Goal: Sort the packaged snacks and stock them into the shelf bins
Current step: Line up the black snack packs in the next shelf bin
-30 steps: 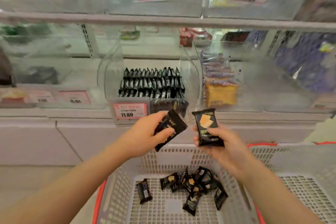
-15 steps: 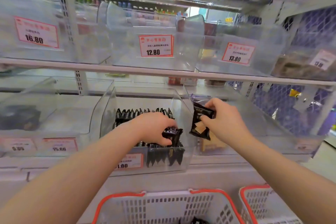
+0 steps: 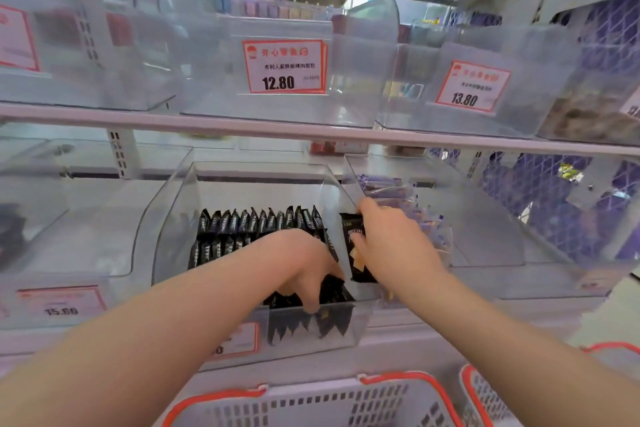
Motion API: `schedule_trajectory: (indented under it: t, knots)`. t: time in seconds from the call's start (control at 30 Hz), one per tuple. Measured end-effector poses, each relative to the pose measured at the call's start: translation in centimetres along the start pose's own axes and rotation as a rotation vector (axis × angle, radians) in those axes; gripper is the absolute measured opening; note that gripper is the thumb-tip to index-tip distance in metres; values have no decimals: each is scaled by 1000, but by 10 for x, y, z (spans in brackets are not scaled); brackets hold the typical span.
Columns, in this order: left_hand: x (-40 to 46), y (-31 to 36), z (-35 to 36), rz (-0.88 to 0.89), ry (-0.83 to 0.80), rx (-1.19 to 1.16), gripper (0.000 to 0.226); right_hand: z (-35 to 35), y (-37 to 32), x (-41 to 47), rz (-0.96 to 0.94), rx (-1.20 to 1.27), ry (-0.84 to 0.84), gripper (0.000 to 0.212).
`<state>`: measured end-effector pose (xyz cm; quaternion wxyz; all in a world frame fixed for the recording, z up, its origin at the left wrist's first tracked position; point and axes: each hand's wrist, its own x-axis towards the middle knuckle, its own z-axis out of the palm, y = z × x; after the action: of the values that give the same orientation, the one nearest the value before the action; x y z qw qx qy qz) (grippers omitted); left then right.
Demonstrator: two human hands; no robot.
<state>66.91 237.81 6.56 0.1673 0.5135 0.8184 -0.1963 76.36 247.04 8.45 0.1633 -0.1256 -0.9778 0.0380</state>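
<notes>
A clear shelf bin [image 3: 173,211] on the lower shelf holds rows of black snack packets [image 3: 256,222] standing on edge. My left hand [image 3: 304,267] is down inside the front of this bin, fingers pressed among the packets; whether it still holds one is hidden. My right hand [image 3: 394,246] is at the bin's right wall, shut on a black snack packet [image 3: 356,250] with a cracker picture, held upright.
To the right, another clear bin [image 3: 485,239] holds purple packets [image 3: 391,191]. Clear bins with price tags 12.80 [image 3: 284,68] and 13.80 [image 3: 472,87] sit on the upper shelf. White baskets with red rims [image 3: 311,402] stand below my arms.
Both hands rose from above the basket to the shelf bin. My left hand pushed its packet down into the front row; my right hand brought its packet to the bin's right wall.
</notes>
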Motion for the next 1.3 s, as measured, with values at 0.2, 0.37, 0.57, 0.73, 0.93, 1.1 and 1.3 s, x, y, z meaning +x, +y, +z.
schedule_trajectory:
  t: [0.2,0.37,0.57,0.73,0.93,1.1,1.3]
  knots:
    - [-10,-23,14,-3,12,-86,84,13,-17,-1,-97,-184,-71,32]
    - [-17,-24,22,34,119,-63,73,37,-32,10,-8,-184,-304,31]
    - [-26,-30,36,29,202,-50,63,46,-28,22,23,-135,-437,30]
    - [-40,-33,48,-33,319,-102,48,55,-34,20,32,-174,-500,26]
    - [-59,-45,54,-124,487,-365,24,47,-39,29,16,-232,-639,12]
    - [-58,-45,65,-198,570,-544,55,50,-42,28,-77,-339,-690,2]
    - [-49,-41,72,-242,592,-656,55,36,-27,28,-234,-144,-849,63]
